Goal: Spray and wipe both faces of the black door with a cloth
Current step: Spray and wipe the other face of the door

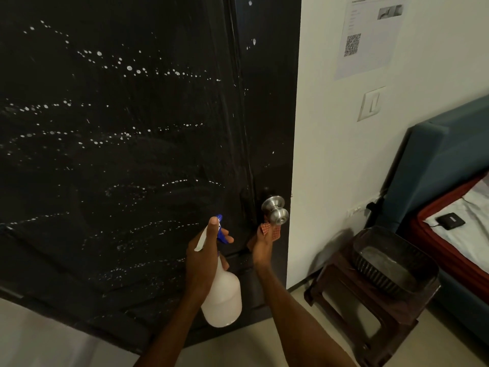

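Note:
The black door [119,154] fills the left and centre of the view, its face dotted with arcs of white spray droplets. My left hand [201,258] grips a white spray bottle [222,300] by its neck, with the blue-and-white trigger head [218,229] turned toward the door. My right hand [260,247] holds a red checked cloth [268,229] just under the silver round door knob [276,211] at the door's right edge. Most of the cloth is hidden behind the fingers.
A white wall [330,154] with a paper notice [367,35] and a light switch [371,103] stands right of the door. A dark stool [352,313] carrying a dark basket [394,260] sits near the wall. A blue-framed bed [449,160] lies at far right.

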